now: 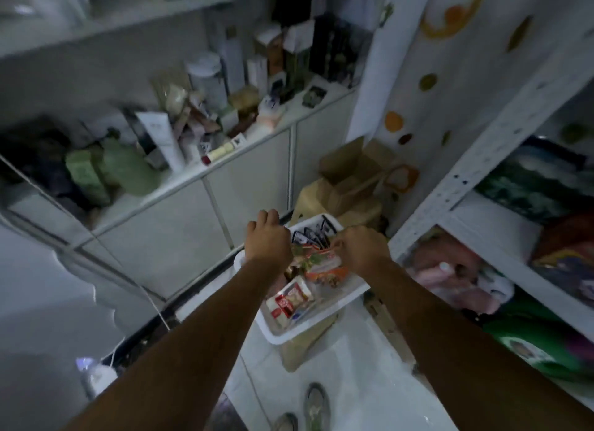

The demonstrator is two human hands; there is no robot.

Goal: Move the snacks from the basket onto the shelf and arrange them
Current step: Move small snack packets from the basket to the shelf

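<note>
A white basket [283, 332] sits low in the middle of the view, holding several snack packets. Among them are a red-and-white packet [291, 300], an orange packet [326, 271] and dark packets [313, 234] at the far end. My left hand [268, 237] is curled over the basket's left rim, its fingertips hidden. My right hand [361, 250] reaches into the basket and pinches the top of the orange packet. The white metal shelf [482, 228] stands at the right, with packets on its levels.
A white cabinet [193, 179] on the left carries bottles, tubes and boxes. Brown paper bags [347, 186] stand behind the basket. Green and pink packages [530, 340] fill the lower shelf at right. Shoes [316, 405] and a cable [154, 305] are on the floor.
</note>
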